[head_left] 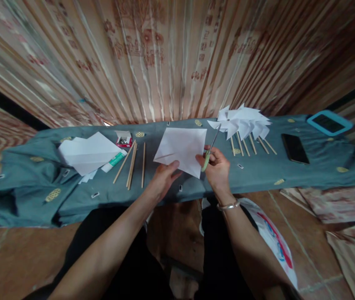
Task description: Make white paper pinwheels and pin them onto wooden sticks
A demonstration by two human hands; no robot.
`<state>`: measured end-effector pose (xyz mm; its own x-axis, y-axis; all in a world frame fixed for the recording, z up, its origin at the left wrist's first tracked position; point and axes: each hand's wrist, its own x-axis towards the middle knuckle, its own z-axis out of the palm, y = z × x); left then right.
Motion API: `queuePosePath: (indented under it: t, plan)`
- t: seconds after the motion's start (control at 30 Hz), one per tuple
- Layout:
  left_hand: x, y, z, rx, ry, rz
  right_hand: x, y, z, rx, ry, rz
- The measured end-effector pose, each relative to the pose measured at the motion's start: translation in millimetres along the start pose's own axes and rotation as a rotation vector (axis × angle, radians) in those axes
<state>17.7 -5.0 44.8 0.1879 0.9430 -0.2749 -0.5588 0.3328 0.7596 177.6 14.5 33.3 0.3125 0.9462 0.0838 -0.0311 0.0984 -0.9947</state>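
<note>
A white sheet of paper [182,148] is held up over the middle of the cloth, a short slit or crease near its lower left corner. My left hand [164,177] pinches its bottom edge, thumb on top. In my right hand [216,168] is a pair of scissors [208,158] with pale green handles, blades pointing up and away beside the paper's right edge. The right thumb also touches that edge. Several wooden sticks [131,166] lie left of the paper. To the right are several white paper pinwheels [244,121] on sticks, overlapping in a row.
Left on the grey-green cloth [196,189] lie a stack of white paper [90,152], a green and white tube or box [114,161] and a small open red box [123,139]. A black phone [294,148] and a blue-framed device [329,123] rest at right. Curtains hang behind.
</note>
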Motion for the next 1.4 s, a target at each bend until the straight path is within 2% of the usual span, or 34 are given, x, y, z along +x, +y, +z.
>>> queuePosePath:
  t: [0.1,0.23,0.4,0.5,0.6,0.77,0.87,0.97,1.07,1.4]
  plan:
    - [5,4,9,-0.090,0.095,0.046,-4,2,11,0.007,-0.038,0.001]
    - [11,11,10,-0.150,0.228,0.030,-6,4,18,-0.024,-0.063,0.005]
    - [15,16,6,-0.141,0.308,0.060,-6,4,17,-0.008,-0.060,0.054]
    - [19,22,1,-0.089,0.354,0.145,-7,3,11,-0.058,-0.132,0.080]
    - [24,30,-5,-0.080,0.420,0.244,-11,4,1,-0.180,-0.267,0.096]
    - [32,43,-16,-0.135,0.415,0.362,-22,7,-11,-0.326,-0.581,0.186]
    - [34,47,-18,-0.126,0.418,0.371,-27,11,-14,-0.401,-0.676,0.199]
    - [34,47,-18,-0.133,0.407,0.353,-30,12,-14,-0.428,-0.724,0.229]
    - [35,46,-16,-0.171,0.371,0.345,-31,10,-11,-0.364,-0.754,0.292]
    - [33,43,-9,-0.197,0.383,0.280,-32,10,-7,-0.230,-0.730,0.420]
